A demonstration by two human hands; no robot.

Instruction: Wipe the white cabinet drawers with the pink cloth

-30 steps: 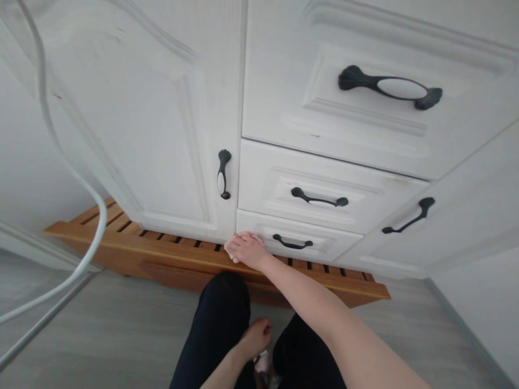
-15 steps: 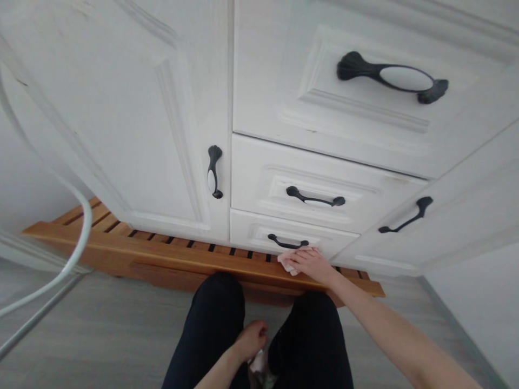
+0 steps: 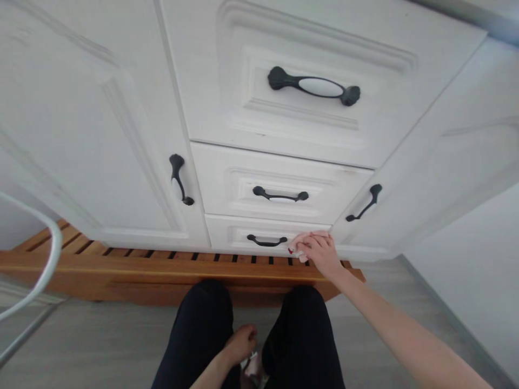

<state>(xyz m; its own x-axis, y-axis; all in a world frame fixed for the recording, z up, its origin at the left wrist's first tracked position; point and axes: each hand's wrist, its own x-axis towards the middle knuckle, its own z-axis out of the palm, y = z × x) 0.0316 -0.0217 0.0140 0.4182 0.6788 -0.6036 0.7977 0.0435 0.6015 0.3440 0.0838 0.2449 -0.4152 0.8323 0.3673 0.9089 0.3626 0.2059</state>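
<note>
My right hand [image 3: 322,254] presses a pink cloth [image 3: 302,246] against the right end of the lowest white drawer [image 3: 229,224], beside its dark handle [image 3: 266,241]. The fingers lie bent over the cloth, which has a small red spot at its left edge. Between my knees, my left hand [image 3: 242,343] is loosely curled, with no object showing in it. Above the cloth are the middle drawer [image 3: 214,162] and the larger top drawer [image 3: 227,121], both closed.
A slatted wooden bench [image 3: 162,267] runs along the cabinet's foot, just before my knees. Cabinet doors with dark handles flank the drawers: a left door [image 3: 121,205] and a right door [image 3: 389,210]. A white curved tube [image 3: 52,254] stands at the left.
My right hand and the cloth have moved right and up, from below the lowest drawer's handle to that drawer's right end. The view has shifted right; my left hand stays between the knees.
</note>
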